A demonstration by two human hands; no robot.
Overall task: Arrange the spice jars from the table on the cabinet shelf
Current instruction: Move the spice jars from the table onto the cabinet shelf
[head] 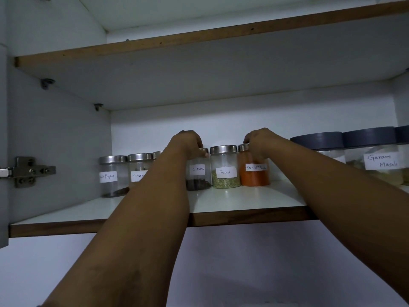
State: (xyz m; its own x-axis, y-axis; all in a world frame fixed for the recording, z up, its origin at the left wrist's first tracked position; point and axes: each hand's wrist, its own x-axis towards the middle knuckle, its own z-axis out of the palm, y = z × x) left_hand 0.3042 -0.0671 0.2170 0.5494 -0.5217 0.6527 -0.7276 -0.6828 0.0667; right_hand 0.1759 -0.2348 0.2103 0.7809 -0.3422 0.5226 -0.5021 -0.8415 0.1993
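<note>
Small, rigid, breakable glass spice jars in a row on the cabinet shelf [254, 199], smooth-sided and light, best taken at the steel lids: left hand [188, 142] closed on the Cloves jar [198, 177], right hand [260, 142] on the Red chilli jar [254, 176].

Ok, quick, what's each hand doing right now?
Left hand: closed on the Cloves jar lid.
Right hand: closed on the Red Chilli Powder jar.

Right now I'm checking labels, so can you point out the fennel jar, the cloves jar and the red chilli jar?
Fennel jar [226, 172]: head view, on its white label.
Cloves jar [198, 169]: head view, on its label.
Red chilli jar [254, 178]: head view, on the orange powder.
</note>
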